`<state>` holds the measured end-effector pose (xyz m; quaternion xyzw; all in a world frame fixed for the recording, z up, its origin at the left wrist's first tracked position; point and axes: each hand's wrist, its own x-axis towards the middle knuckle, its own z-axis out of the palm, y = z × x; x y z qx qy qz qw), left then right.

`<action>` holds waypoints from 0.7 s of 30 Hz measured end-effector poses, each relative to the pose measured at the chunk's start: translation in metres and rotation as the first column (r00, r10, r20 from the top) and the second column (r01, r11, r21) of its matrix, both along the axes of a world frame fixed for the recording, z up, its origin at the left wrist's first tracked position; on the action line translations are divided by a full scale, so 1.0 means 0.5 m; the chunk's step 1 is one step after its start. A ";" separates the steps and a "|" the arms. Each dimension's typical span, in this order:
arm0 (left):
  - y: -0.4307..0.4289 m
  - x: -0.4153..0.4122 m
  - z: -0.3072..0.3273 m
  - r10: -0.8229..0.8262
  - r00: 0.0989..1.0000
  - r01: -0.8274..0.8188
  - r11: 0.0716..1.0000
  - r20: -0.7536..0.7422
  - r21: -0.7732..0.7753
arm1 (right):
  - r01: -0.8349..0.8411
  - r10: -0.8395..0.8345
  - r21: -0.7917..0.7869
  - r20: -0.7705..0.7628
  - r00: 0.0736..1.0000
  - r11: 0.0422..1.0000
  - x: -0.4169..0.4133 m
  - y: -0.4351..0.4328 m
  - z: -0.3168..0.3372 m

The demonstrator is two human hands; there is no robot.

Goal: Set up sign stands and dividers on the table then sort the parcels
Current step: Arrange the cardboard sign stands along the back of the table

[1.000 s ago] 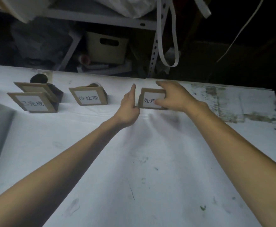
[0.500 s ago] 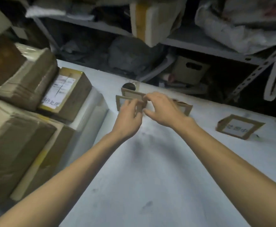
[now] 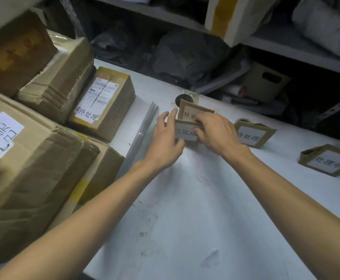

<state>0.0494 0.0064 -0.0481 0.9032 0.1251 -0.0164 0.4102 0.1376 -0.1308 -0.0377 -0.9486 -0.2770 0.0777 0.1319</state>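
Cardboard sign stand pinched between left hand and right hand.

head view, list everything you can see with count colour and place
sign stands: four, brown card with white labels, along table's far side; two overlap at the hands
parcels: several, brown taped boxes, stacked at left
dividers: a bundle, clear, flat beside the parcels
table: one, white, smudged
shelving: grey metal, behind, holding bags and boxes
hands: left hand and right hand, bare, both on the front overlapping stand
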 end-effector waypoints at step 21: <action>-0.533 0.094 0.187 -0.566 0.759 0.432 0.808 0.323 0.401 | 0.203 -0.210 0.089 0.073 0.975 0.975 -0.086 -0.639 0.204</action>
